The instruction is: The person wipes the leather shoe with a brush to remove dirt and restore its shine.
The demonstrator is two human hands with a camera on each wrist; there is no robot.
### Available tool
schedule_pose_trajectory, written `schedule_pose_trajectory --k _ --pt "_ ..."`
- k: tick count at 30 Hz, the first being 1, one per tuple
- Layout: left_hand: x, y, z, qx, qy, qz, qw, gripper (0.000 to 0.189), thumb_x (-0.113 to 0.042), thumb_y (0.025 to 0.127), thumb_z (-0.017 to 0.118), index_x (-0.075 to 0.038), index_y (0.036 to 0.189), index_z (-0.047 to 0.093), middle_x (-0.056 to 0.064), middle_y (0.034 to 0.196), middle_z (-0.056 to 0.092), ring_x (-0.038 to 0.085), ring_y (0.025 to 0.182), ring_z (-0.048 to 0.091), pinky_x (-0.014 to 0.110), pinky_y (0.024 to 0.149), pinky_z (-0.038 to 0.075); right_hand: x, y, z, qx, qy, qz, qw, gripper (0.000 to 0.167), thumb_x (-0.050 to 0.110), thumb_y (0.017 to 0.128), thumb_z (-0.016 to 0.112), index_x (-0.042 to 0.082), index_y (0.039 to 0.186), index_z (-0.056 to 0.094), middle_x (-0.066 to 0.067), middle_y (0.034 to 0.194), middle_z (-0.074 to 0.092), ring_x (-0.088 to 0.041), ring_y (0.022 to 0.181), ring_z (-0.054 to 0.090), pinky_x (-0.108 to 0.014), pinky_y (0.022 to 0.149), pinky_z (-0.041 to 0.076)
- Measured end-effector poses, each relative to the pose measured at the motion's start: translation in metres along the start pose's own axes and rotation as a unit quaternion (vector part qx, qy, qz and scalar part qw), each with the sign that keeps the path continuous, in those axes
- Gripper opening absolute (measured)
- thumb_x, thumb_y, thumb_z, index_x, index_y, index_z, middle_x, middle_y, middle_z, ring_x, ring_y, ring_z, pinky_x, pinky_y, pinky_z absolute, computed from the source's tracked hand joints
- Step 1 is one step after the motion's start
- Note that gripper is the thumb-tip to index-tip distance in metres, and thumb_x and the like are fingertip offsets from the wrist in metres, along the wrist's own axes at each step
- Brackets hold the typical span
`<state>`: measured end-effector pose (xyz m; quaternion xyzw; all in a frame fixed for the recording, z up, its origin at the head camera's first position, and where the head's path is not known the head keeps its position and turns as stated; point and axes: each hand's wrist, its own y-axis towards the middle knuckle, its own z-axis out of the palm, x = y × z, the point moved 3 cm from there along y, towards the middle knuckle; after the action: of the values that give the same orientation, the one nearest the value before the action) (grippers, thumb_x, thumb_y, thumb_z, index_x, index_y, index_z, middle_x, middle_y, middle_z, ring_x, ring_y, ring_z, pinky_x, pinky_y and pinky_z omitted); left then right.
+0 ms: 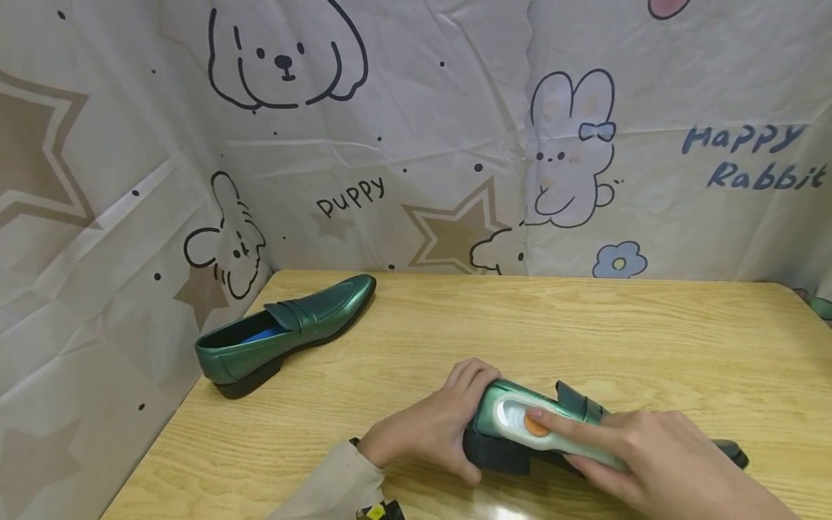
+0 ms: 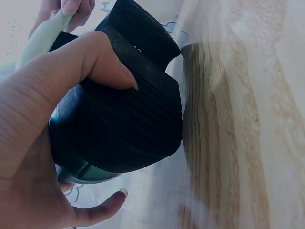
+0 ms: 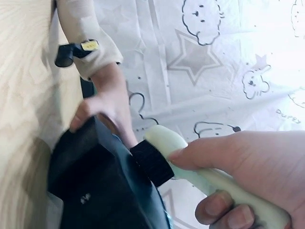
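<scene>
One green loafer (image 1: 581, 406) between 4 and 5 o'clock in the head view, low over the wood-grain desk (image 1: 416, 325), toe toward 3 o'clock, black heel block (image 1: 497, 455) toward 9. Held at the back by the left-hand grip (image 1: 445, 422): fingers bent over the rear, thumb low beside the heel block. In the left wrist view, thumb pressed across the dark underside, one finger stretched free toward 7 o'clock. Tilted, with part of the sole turned to both wrist cameras; cannot tell whether touching the desk at the heel.

Curled round the handle of a pale green brush (image 1: 562, 440): the right-hand grip (image 1: 669, 462), with one finger reaching toward 9 o'clock onto an orange button (image 1: 536, 422). Set against the loafer's side near the heel, with a black bristle head (image 3: 152, 163) plain in the right wrist view.

Well apart, toward 10 o'clock from the held loafer, a second loafer (image 1: 312, 334), upright on the desk, toe toward 2 o'clock, blue inside. Between 6 and 7 o'clock in the head view, a beige sleeve (image 1: 338, 484) with a yellow-marked black strap (image 1: 380, 511). Behind the desk, a pale cloth (image 1: 416, 108), printed with a dog at 11 o'clock and a rabbit at 2.
</scene>
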<state>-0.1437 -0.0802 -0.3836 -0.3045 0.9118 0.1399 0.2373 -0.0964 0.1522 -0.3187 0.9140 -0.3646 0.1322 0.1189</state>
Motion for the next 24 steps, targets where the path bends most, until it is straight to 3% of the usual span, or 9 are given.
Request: schedule_pose_trajectory --k 4,9,11,15,17,21,24 --pt "0.000 0.000 0.000 0.001 -0.003 -0.001 1.0000 0.109 -0.031 0.055 0.088 -0.011 0.140 0.023 0.006 0.136 0.026 0.021 0.130 0.022 0.031 0.108 0.029 -0.005 -0.002 -0.004 -0.002 -0.041 0.044 0.9982 0.053 0.039 0.090 0.065 0.046 0.139 0.047 0.021 0.058 0.028 0.005 0.046 0.026 -0.018 0.042 0.029" --pt "0.001 0.000 0.001 -0.001 0.001 -0.003 1.0000 0.109 -0.031 0.054 0.087 -0.010 0.140 0.023 0.006 0.136 0.026 0.021 0.130 0.022 0.031 0.109 0.029 -0.001 -0.001 -0.003 -0.048 -0.045 -0.028 0.9974 0.056 0.031 0.087 0.071 0.041 0.138 0.051 0.024 0.059 0.030 0.008 0.046 0.024 -0.015 0.043 0.028" --pt "0.000 -0.001 0.001 -0.002 0.002 -0.004 1.0000 0.110 -0.031 0.054 0.088 -0.010 0.140 0.023 0.006 0.136 0.026 0.020 0.130 0.022 0.031 0.109 0.029 0.001 0.000 -0.001 -0.032 -0.019 -0.049 0.9981 0.054 0.031 0.089 0.069 0.039 0.139 0.051 0.025 0.061 0.033 0.008 0.048 0.028 -0.015 0.044 0.030" --pt "0.000 -0.002 0.001 -0.002 0.005 -0.005 1.0000 0.111 -0.032 0.054 0.088 -0.010 0.140 0.022 0.005 0.136 0.026 0.020 0.130 0.022 0.031 0.109 0.029 0.002 0.001 0.003 0.042 0.045 -0.044 0.9972 0.048 0.036 0.095 0.060 0.039 0.141 0.048 0.024 0.063 0.041 0.006 0.052 0.036 -0.018 0.048 0.036" --pt "0.000 -0.003 0.001 -0.004 0.006 -0.006 1.0000 0.111 -0.032 0.054 0.088 -0.011 0.141 0.022 0.005 0.136 0.026 0.020 0.130 0.022 0.031 0.109 0.030 0.002 0.001 0.002 0.043 0.048 -0.048 0.9968 0.047 0.037 0.095 0.060 0.038 0.140 0.049 0.025 0.065 0.043 0.006 0.053 0.038 -0.018 0.048 0.036" --pt "0.001 -0.002 0.001 -0.005 0.009 -0.006 0.9999 0.111 -0.032 0.055 0.088 -0.010 0.142 0.022 0.006 0.137 0.025 0.021 0.131 0.022 0.031 0.108 0.031 0.000 -0.003 0.000 0.002 0.015 -0.033 0.9993 0.050 0.034 0.092 0.065 0.039 0.139 0.051 0.025 0.065 0.038 0.008 0.051 0.033 -0.017 0.046 0.034" --pt "0.001 -0.001 0.001 -0.005 0.015 -0.008 0.9998 0.112 -0.033 0.056 0.088 -0.009 0.143 0.021 0.006 0.138 0.025 0.021 0.131 0.021 0.030 0.107 0.032 -0.003 -0.010 0.003 -0.017 -0.044 0.026 0.9986 0.055 0.037 0.090 0.066 0.045 0.140 0.046 0.022 0.066 0.035 0.006 0.050 0.029 -0.018 0.045 0.031"
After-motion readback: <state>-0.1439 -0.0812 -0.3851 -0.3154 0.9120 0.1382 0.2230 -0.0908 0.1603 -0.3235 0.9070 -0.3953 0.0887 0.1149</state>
